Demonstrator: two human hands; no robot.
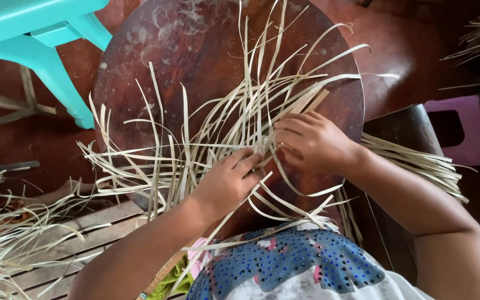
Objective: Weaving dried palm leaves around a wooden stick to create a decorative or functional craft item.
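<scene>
A loose weave of pale, thin bamboo strips fans out over a round dark wooden board. My left hand lies on the crossing strips near the middle, fingers pressing them down. My right hand sits just to the right, fingers curled and pinching strips at the woven centre. Both hands touch the strips where they cross. Long free ends stick out upward and to the left.
A turquoise plastic chair stands at the upper left. More loose strips lie over wooden slats at the lower left, and a bundle trails off to the right. A purple stool sits at the right edge.
</scene>
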